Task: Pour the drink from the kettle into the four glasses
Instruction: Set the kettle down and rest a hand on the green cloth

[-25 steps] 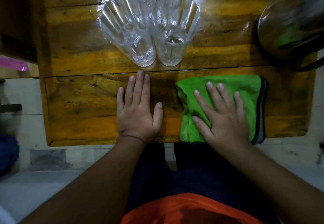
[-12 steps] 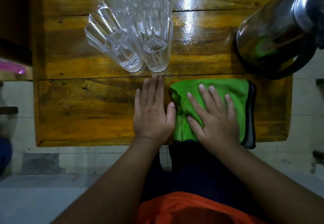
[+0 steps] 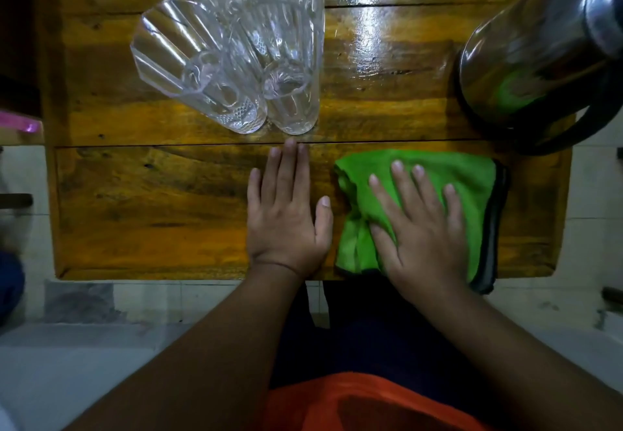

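A: At far right of the glossy wooden table [image 3: 168,201], the dark steel kettle [image 3: 539,59] stood upright, handle toward the person. Glasses?

B: Clear ribbed glasses [image 3: 290,93] were clustered at centre-left, empty, well apart from the kettle; two showed fully, the others were cut off by the top edge.

A: Hands?

B: Left hand [image 3: 286,218] lay flat on bare wood, fingers extended, gripping nothing, fingertips just short of the nearest glass. Right hand [image 3: 421,228] was spread palm-down on a folded green cloth [image 3: 472,174], pressing on it, not clasping.
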Motion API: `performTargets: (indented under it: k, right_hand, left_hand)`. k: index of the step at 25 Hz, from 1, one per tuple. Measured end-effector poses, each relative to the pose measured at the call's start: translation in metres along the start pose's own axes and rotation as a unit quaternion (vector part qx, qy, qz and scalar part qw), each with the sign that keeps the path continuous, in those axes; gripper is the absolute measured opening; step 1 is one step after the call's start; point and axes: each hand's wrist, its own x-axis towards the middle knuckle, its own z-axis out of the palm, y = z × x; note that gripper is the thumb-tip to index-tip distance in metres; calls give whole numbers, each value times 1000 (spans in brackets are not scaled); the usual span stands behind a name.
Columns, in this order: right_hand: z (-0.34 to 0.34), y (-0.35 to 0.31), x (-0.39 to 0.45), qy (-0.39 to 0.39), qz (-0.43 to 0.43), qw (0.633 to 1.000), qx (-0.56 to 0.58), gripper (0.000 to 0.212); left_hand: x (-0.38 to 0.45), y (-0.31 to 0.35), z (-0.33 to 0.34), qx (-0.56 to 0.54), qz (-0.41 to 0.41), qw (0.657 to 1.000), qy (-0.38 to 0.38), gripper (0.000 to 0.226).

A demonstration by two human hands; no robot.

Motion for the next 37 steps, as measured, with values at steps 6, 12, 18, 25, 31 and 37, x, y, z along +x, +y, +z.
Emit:
performTargets:
  k: [6,12,18,25,31,37]
  right_hand:
    - [-15,-1,59,24,31,999,38,62]
    - [-2,12,2,4,-7,1000,1,67]
    - [-14,-1,53,11,59,998,36,65]
    - [2,10,-14,-8,-5,1000,8,69]
    - [-14,-11,61,20,24,999,26,65]
    - [8,-34,0,-6,-2,1000,-15,68]
  left_hand:
    - [0,2,0,3,0,1000,-5,77]
    - [-1,3,-2,0,-3,1000,2,76]
    - [0,3,-2,-2,1,1000,0,76]
    - [-2,3,-1,-6,-3,1000,8,76]
    - [0,3,-3,-28,2,1000,1,74]
    - [-19,-36,-14,-13,-38,999,18,81]
